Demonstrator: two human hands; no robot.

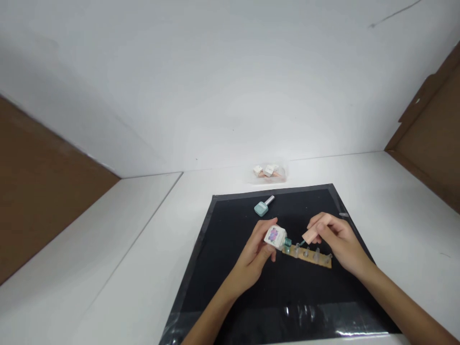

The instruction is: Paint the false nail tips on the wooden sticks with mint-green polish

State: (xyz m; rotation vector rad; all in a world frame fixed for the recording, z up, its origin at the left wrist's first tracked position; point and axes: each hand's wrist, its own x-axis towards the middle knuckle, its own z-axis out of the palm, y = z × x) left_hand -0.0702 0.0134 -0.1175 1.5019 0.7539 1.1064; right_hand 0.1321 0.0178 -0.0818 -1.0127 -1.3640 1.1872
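My left hand (258, 251) is closed around a white nail polish bottle (275, 236) with a purple flower print, tilted so its green-stained neck points right. Between the fingers of my right hand (336, 237) is a nail polish brush (312, 234) with a pinkish cap handle. Its dark bristle end reaches down to the clear false nail tips (297, 248); whether it touches one I cannot tell. Several of these tips stand in a row on a yellowish strip (311, 257), just below both hands.
A teal nail polish bottle (261, 208) with a silvery cap lies on the black mat (230, 230), beyond my hands. Behind the mat, a clear plastic tray (283, 175) holds several white bottles with pinkish caps. Brown cardboard panels (427, 129) flank the white table.
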